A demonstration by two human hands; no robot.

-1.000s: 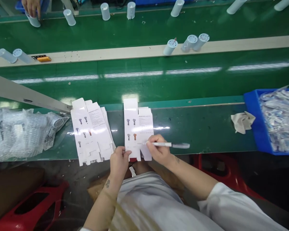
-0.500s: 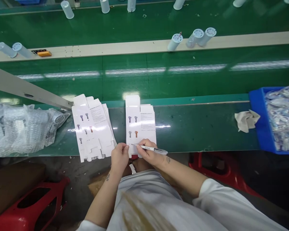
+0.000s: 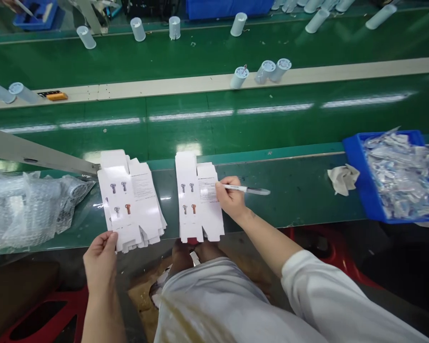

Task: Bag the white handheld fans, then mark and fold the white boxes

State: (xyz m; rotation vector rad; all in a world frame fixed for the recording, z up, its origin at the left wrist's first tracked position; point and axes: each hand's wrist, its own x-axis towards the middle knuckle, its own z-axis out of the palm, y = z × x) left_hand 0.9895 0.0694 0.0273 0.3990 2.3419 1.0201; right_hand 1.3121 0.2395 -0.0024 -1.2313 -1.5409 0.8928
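My left hand (image 3: 102,257) pinches the lower edge of the top flat carton on the left pile (image 3: 143,205), whose sheets are fanned out unevenly. In my right hand (image 3: 232,197) is a white pen (image 3: 248,189), its capped or clear end pointing right and its tip near the right carton. That right carton (image 3: 189,221) lies flat in front of me, printed with small pictures and lines of text. My right fingers are at its right edge.
Bubble-wrapped goods (image 3: 25,209) lie at the left, beside a slanting pale bar (image 3: 39,150). A crumpled cloth (image 3: 343,179) and a blue bin (image 3: 357,183) of plastic packets are at the right. White cylinders (image 3: 239,77) stand on the rail beyond the green belt.
My left hand has left the right carton and now grips a carton on the left pile. My right hand has moved up and right with the pen. The view has shifted.
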